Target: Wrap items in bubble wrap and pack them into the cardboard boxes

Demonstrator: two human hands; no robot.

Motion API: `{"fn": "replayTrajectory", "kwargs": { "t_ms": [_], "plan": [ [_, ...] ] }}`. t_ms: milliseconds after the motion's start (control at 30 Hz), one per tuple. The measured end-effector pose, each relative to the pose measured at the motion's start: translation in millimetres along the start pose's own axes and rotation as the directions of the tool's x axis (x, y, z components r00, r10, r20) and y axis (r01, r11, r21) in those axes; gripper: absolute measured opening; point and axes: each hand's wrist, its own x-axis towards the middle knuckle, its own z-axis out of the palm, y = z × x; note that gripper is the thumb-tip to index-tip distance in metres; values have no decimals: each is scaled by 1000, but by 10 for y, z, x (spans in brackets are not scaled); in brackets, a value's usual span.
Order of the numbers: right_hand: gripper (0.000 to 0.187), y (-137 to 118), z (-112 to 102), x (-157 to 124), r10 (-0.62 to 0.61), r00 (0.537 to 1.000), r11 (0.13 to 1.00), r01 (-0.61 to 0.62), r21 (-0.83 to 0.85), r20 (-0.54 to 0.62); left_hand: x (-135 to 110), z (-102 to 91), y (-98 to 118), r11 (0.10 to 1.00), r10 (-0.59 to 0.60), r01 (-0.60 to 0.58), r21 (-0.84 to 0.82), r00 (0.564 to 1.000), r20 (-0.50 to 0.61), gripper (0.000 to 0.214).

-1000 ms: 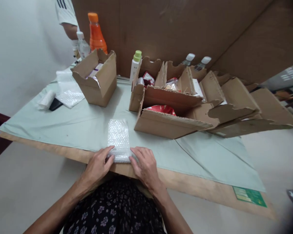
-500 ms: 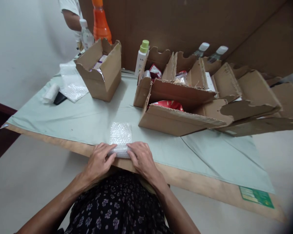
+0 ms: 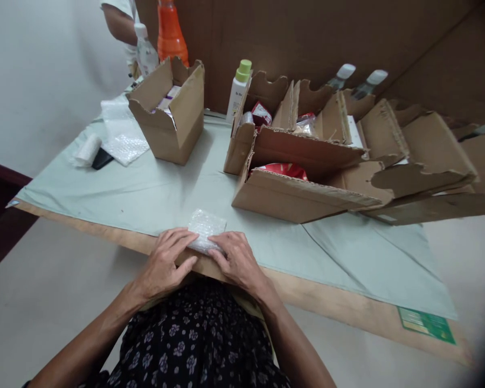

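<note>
Head view: bubble wrap (image 3: pixel 208 222) at the table's (image 3: pixel 125 238) near edge lies shorter than before, so folding seems further along. Left hand (image 3: pixel 167 261) touches it, thumb wide; right hand (image 3: pixel 238 257) too, grip unclear.

Pale green cloth (image 3: pixel 153 199) covers the counter (image 3: pixel 327 293), leaving its wooden front edge bare, with a green label (image 3: pixel 426 325) at the right. Cardboard boxes (image 3: pixel 299 196) and a white bottle (image 3: pixel 236 94) stand on the cloth; a bubble-wrap packet (image 3: pixel 207 223) lies near the front, a bubble-wrap sheet (image 3: pixel 123 129), roll (image 3: pixel 88 151) and black object (image 3: pixel 102 159) at left.
</note>
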Motion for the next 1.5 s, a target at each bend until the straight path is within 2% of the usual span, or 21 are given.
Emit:
{"fn": "replayTrajectory", "kwargs": {
  "t_ms": [100, 200, 300, 400, 467, 500, 567, 667, 700, 767, 867, 933, 1000, 1067, 1167, 1267, 1333, 1400, 1433, 1467, 1500],
  "plan": [
    [27, -47, -42, -56, 28, 999, 997, -31, -67, -45, 94, 84, -55, 998, -66, 66, -9, 998, 13, 27],
    [42, -102, -33, -90, 6, 992, 977, -33, -211, -124, 274, 213, -149, 988, -129, 127, 90, 992, 16, 30],
    [45, -82, 13, -43, -63, 996, 959, 44, -280, -61, 382, 256, -179, 971, -185, 187, 151, 982, -25, 32],
    [34, 28, 48, 48, -32, 999, 974, 22, -226, -42, 313, 164, -117, 957, -285, 289, 12, 949, -131, 36],
    [29, 92, 51, 71, 37, 993, 991, -51, -124, -112, 196, 63, -36, 895, -433, 404, -190, 889, -148, 42],
    [29, 104, 48, 61, 69, 986, 994, -80, -67, -154, 137, 17, 12, 825, -523, 471, -311, 846, -103, 47],
    [28, 78, 40, -5, 91, 969, 996, -89, 20, -229, 54, -41, 114, 594, -640, 582, -556, 761, 112, 56],
    [29, -41, 24, -192, -5, 969, 998, 20, 60, -247, 55, -17, 247, 168, -564, 632, -756, 691, 452, 68],
    [30, -80, 14, -269, -48, 973, 996, 63, 60, -225, 76, 13, 278, 72, -543, 628, -775, 676, 498, 68],
    [35, -123, -22, -433, -79, 982, 992, 95, 88, -173, 112, 84, 311, -3, -569, 612, -791, 649, 505, 66],
    [55, -84, -110, -661, 99, 980, 957, -46, 285, -172, 105, 176, 310, 74, -565, 602, -795, 683, 464, 58],
    [67, -26, -173, -759, 272, 952, 849, -169, 500, -139, 89, 223, 320, 147, -475, 607, -781, 736, 482, 49],
    [65, 13, -231, -790, 357, 933, 717, -239, 654, -51, 110, 264, 370, 212, -369, 606, -767, 776, 511, 40],
    [49, 14, -309, -769, 365, 931, 682, -259, 684, -11, 181, 295, 445, 283, -277, 576, -767, 815, 510, 31],
    [21, -29, -583, -740, 317, 941, 818, -207, 536, -119, 340, 307, 498, 427, -166, 443, -788, 895, 413, 26],
    [15, -71, -1152, -783, 247, 913, 942, -148, 300, -325, 488, 301, 392, 643, -154, 290, -709, 956, 251, 35],
    [16, -85, -1658, -793, 228, 820, 974, -200, 111, -525, 561, 330, 266, 790, -179, 216, -574, 976, 122, 37],
    [21, -75, -2170, -710, 171, 671, 930, -352, -107, -722, 607, 412, 150, 892, -159, 132, -433, 987, -27, 31],
    [23, -53, -2399, -623, 110, 648, 885, -409, -223, -753, 619, 473, 107, 923, -128, 86, -374, 988, -89, 28],
    [25, -17, -2598, -508, 50, 680, 843, -422, -334, -731, 622, 541, 74, 946, -86, 36, -323, 986, -140, 27],
    [26, 35, -2758, -370, 0, 745, 805, -396, -443, -667, 620, 611, 51, 961, -38, -13, -275, 983, -179, 26]
  ]
}}
